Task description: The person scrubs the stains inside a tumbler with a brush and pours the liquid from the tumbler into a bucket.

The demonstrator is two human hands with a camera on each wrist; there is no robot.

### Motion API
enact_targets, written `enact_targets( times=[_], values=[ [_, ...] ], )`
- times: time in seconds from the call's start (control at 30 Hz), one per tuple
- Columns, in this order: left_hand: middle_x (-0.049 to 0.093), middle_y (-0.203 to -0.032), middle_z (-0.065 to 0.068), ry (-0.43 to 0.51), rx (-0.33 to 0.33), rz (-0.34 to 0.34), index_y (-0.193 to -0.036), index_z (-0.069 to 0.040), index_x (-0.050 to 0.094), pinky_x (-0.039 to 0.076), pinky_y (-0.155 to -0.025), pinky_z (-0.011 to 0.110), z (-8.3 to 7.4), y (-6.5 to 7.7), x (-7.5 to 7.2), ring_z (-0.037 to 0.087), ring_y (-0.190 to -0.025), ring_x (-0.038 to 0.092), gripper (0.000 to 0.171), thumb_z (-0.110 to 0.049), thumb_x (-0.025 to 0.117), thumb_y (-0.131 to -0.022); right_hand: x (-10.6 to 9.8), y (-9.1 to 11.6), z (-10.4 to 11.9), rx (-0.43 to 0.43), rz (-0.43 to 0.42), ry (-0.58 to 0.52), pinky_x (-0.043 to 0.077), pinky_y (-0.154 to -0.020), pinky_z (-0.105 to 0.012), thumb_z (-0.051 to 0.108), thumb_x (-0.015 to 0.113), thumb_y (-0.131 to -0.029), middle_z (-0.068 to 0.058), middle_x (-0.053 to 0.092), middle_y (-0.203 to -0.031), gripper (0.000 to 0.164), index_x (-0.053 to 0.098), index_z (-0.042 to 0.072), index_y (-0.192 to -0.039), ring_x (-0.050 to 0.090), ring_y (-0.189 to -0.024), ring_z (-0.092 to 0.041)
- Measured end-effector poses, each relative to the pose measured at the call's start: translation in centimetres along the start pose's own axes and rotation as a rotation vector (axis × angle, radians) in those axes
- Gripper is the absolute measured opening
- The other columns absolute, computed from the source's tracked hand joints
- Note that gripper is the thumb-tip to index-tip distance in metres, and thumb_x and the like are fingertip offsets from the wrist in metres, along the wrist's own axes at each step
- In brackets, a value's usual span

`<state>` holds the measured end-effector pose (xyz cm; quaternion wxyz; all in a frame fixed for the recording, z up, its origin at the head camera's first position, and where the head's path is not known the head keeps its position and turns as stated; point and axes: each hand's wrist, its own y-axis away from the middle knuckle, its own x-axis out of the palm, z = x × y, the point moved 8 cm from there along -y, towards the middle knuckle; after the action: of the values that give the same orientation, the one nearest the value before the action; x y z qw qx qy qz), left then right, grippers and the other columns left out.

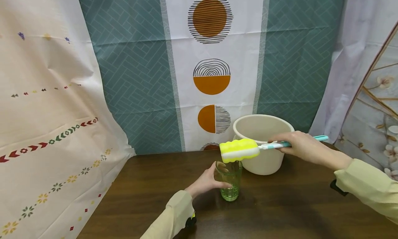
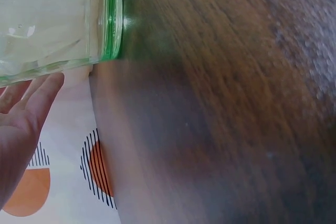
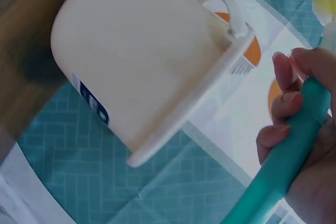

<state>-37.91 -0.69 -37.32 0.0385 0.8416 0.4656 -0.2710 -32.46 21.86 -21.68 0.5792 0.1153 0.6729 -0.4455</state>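
Note:
A clear green drinking glass (image 1: 230,190) is held upright by my left hand (image 1: 203,182), with the thumb across its front and fingers behind it. In the left wrist view, fingertips (image 2: 51,81) lie along the side of the glass, and its thick base is right at the tabletop. My right hand (image 1: 301,146) grips a bottle brush by its teal and white handle (image 3: 291,153), fingers wrapped round it. The brush's yellow and white sponge head (image 1: 239,150) points left and overlaps the glass's rim in the head view.
Behind the hands, a cream bucket (image 1: 264,163) stands on the dark wooden table (image 1: 149,190); the right wrist view shows its handle and a blue label. A patterned curtain (image 1: 136,73) hangs along the back, with a cream cloth (image 1: 56,111) at left and a floral one at right.

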Motion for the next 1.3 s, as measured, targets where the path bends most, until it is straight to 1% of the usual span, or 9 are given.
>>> enact_targets(
  times=[0.1, 0.33, 0.53, 0.63, 0.77, 0.87, 1.03, 1.13, 1.3],
  values=[
    [0.053, -0.107, -0.011, -0.005, -0.005, -0.003, -0.119, -0.016, 0.042, 0.036, -0.085, 0.042, 1.4, -0.5, 0.1, 0.012, -0.103, 0.047, 0.062, -0.03, 0.077, -0.07, -0.5, -0.6, 0.2, -0.007, 0.012, 0.017, 0.036, -0.045, -0.025, 0.002, 0.073, -0.073, 0.015, 0.057, -0.082, 0.031, 0.061, 0.021, -0.094, 0.044, -0.057, -0.003],
    [0.053, -0.108, -0.011, -0.007, -0.009, 0.009, -0.12, -0.018, 0.041, 0.036, -0.086, 0.043, 1.4, -0.5, 0.1, 0.012, -0.104, 0.047, 0.062, -0.032, 0.077, -0.071, -1.6, -1.8, 0.5, -0.014, 0.049, 0.091, 0.035, -0.047, -0.027, 0.005, 0.074, -0.072, 0.019, 0.047, -0.068, 0.029, 0.058, 0.026, -0.081, 0.041, -0.056, -0.005],
    [0.054, -0.108, -0.011, 0.002, -0.005, 0.018, -0.122, -0.014, 0.04, 0.036, -0.086, 0.044, 1.5, -0.6, 0.1, 0.012, -0.104, 0.046, 0.066, -0.034, 0.077, -0.071, -2.0, -2.6, 1.3, -0.081, 0.053, 0.207, 0.034, -0.044, -0.026, 0.009, 0.077, -0.069, 0.022, 0.046, -0.066, 0.026, 0.063, 0.027, -0.081, 0.038, -0.053, -0.003],
    [0.054, -0.107, -0.012, 0.003, -0.009, 0.015, -0.121, -0.017, 0.041, 0.035, -0.088, 0.044, 1.6, -0.7, 0.1, 0.011, -0.104, 0.046, 0.064, -0.035, 0.077, -0.07, -2.1, -2.7, 1.5, -0.105, 0.044, 0.258, 0.032, -0.042, -0.025, 0.009, 0.078, -0.067, 0.021, 0.045, -0.064, 0.027, 0.063, 0.027, -0.079, 0.037, -0.052, -0.003],
    [0.053, -0.109, -0.011, 0.001, -0.028, 0.008, -0.121, -0.019, 0.04, 0.034, -0.089, 0.045, 1.8, -0.7, 0.0, 0.012, -0.107, 0.044, 0.065, -0.036, 0.077, -0.07, -2.0, -3.1, 1.8, -0.115, 0.06, 0.302, 0.032, -0.042, -0.025, 0.008, 0.078, -0.067, 0.02, 0.049, -0.067, 0.025, 0.065, 0.027, -0.08, 0.038, -0.052, -0.003],
    [0.05, -0.115, -0.01, -0.008, -0.045, -0.001, -0.127, -0.019, 0.036, 0.032, -0.09, 0.045, 2.0, -0.6, 0.0, 0.014, -0.112, 0.042, 0.073, -0.037, 0.077, -0.07, -1.7, -3.4, 2.1, -0.133, 0.079, 0.322, 0.032, -0.042, -0.025, 0.008, 0.076, -0.067, 0.019, 0.05, -0.067, 0.024, 0.066, 0.026, -0.08, 0.038, -0.052, -0.002],
    [0.045, -0.123, -0.008, -0.002, -0.064, -0.008, -0.136, -0.018, 0.029, 0.03, -0.092, 0.046, 2.2, -0.5, 0.0, 0.015, -0.116, 0.039, 0.086, -0.039, 0.078, -0.069, -1.3, -3.8, 2.8, -0.202, 0.075, 0.348, 0.031, -0.041, -0.025, 0.005, 0.073, -0.067, 0.021, 0.037, -0.061, 0.026, 0.06, 0.027, -0.071, 0.034, -0.05, -0.002],
    [0.046, -0.123, -0.008, 0.01, -0.067, -0.007, -0.136, -0.018, 0.029, 0.03, -0.092, 0.045, 2.2, -0.5, 0.0, 0.014, -0.115, 0.04, 0.086, -0.038, 0.078, -0.068, -1.1, -4.1, 3.1, -0.238, 0.078, 0.373, 0.029, -0.041, -0.025, 0.005, 0.072, -0.066, 0.018, 0.03, -0.059, 0.028, 0.056, 0.027, -0.066, 0.03, -0.048, -0.002],
    [0.047, -0.121, -0.007, 0.011, -0.047, -0.013, -0.133, -0.018, 0.031, 0.031, -0.092, 0.043, 2.0, -0.5, -0.1, 0.013, -0.112, 0.042, 0.082, -0.035, 0.079, -0.068, -0.8, -4.5, 3.8, -0.299, 0.065, 0.427, 0.027, -0.039, -0.025, 0.007, 0.075, -0.065, 0.015, 0.028, -0.057, 0.028, 0.055, 0.027, -0.063, 0.029, -0.046, -0.005]
  ],
)
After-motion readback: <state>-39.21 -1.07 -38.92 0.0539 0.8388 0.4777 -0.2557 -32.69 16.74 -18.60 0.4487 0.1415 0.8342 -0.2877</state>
